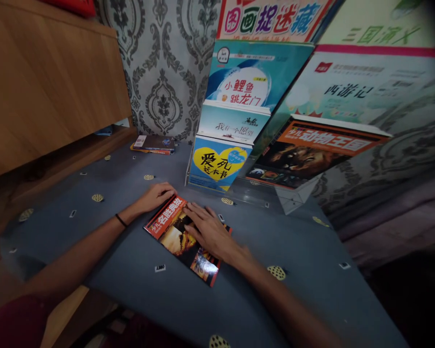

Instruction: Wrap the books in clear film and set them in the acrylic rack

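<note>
A thin book with an orange-red title band and a dark and golden picture lies closed and tilted on the blue-grey tabletop. My left hand is at the book's upper left corner, with its fingers close together on the edge; the fingertips are partly hidden. Flat across the middle and right part of the cover rests my right hand, its fingers stretched and slightly apart. It covers part of the picture.
A clear rack holds several upright books, including one with a yellow heart and one with a lion. Two stacked books lie at the back left. A wooden cabinet stands on the left, patterned wallpaper behind.
</note>
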`<control>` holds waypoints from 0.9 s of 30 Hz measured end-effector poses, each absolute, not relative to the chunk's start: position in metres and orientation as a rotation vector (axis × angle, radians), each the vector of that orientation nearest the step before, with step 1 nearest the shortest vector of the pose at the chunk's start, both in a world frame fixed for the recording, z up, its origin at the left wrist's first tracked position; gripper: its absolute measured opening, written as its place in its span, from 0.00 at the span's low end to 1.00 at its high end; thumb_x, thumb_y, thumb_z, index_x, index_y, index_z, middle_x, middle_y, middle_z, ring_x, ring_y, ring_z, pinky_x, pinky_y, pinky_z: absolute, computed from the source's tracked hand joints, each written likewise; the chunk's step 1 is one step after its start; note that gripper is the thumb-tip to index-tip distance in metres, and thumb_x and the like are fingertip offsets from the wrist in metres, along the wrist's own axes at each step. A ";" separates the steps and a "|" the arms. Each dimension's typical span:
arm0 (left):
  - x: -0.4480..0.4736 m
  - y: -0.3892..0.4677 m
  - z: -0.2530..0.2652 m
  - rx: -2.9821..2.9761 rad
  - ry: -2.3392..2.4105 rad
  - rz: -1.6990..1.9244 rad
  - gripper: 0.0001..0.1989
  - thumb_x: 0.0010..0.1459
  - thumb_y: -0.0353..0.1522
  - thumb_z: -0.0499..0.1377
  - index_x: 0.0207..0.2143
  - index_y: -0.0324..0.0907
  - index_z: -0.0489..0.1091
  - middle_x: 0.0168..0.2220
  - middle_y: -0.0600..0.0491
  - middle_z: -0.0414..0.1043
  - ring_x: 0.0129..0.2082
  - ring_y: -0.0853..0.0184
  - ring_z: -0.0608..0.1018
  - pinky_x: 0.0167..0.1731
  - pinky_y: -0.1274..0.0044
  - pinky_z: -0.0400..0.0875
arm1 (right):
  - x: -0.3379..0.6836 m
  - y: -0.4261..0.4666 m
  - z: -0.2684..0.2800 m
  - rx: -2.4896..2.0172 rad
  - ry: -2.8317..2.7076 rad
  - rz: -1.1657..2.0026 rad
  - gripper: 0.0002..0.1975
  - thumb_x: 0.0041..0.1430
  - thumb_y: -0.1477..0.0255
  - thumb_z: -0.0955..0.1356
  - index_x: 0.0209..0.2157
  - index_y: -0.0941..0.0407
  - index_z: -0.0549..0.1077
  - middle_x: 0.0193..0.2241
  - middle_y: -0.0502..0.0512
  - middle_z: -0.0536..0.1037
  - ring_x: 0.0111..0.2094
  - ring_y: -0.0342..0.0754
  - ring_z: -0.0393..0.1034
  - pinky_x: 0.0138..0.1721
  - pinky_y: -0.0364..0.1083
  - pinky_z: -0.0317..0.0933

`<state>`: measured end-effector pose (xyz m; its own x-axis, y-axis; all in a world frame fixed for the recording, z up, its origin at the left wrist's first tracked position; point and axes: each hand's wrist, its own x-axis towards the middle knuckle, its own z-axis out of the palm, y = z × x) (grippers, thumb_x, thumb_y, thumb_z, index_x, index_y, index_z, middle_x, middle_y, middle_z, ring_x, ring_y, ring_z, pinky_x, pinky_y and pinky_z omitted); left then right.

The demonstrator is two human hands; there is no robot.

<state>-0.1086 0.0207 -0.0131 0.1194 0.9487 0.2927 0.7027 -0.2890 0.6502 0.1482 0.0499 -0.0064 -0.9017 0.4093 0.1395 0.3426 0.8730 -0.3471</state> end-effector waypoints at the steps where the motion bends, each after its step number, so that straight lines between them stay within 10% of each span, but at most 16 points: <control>1: -0.107 0.019 -0.011 2.076 1.612 0.950 0.18 0.68 0.38 0.49 0.38 0.39 0.76 0.35 0.50 0.75 0.37 0.65 0.75 0.43 0.73 0.68 | 0.150 0.050 -0.006 -0.577 -2.833 0.461 0.24 0.69 0.68 0.63 0.64 0.57 0.64 0.65 0.67 0.65 0.68 0.58 0.55 0.65 0.67 0.52; 11: -0.073 -0.005 0.006 2.639 1.916 0.313 0.19 0.72 0.35 0.45 0.41 0.39 0.74 0.40 0.46 0.72 0.42 0.61 0.73 0.44 0.68 0.72 | 0.198 0.043 -0.024 -0.644 -2.707 0.305 0.21 0.70 0.68 0.62 0.61 0.55 0.68 0.63 0.64 0.69 0.66 0.57 0.60 0.64 0.67 0.54; 27: -0.040 -0.009 0.001 2.711 1.838 0.346 0.18 0.72 0.38 0.47 0.58 0.43 0.67 0.51 0.46 0.71 0.50 0.58 0.72 0.47 0.66 0.75 | 0.210 0.048 -0.030 -0.746 -2.331 0.631 0.18 0.70 0.68 0.60 0.56 0.55 0.72 0.55 0.63 0.76 0.58 0.54 0.70 0.59 0.61 0.64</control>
